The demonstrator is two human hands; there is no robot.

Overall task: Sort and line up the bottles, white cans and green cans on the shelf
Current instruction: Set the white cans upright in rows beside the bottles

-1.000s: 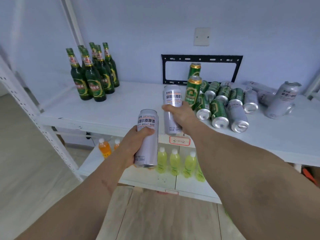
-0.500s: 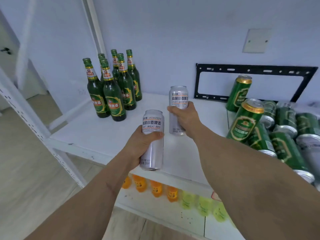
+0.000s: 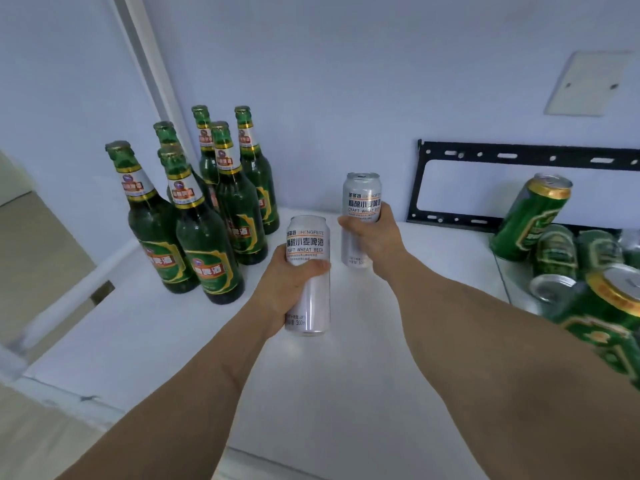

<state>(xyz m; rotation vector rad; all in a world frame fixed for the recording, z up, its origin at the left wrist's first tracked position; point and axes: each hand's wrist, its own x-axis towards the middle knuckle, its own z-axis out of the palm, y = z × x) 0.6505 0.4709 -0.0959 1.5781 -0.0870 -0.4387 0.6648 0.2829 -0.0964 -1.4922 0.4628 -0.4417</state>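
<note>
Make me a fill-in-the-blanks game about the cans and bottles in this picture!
1. Each hand holds a ____ can: the left hand one white can, the right hand another white can.
2. The number of green bottles standing together is ____.
3. The bottles stand to the ____ of the held cans.
4. The black bracket leans against the ____.

Answers: white; six; left; wall

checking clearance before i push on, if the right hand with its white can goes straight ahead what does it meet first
Likely nothing until the back wall: the right hand points between the bottles and the black bracket, though depth is unclear.
</note>
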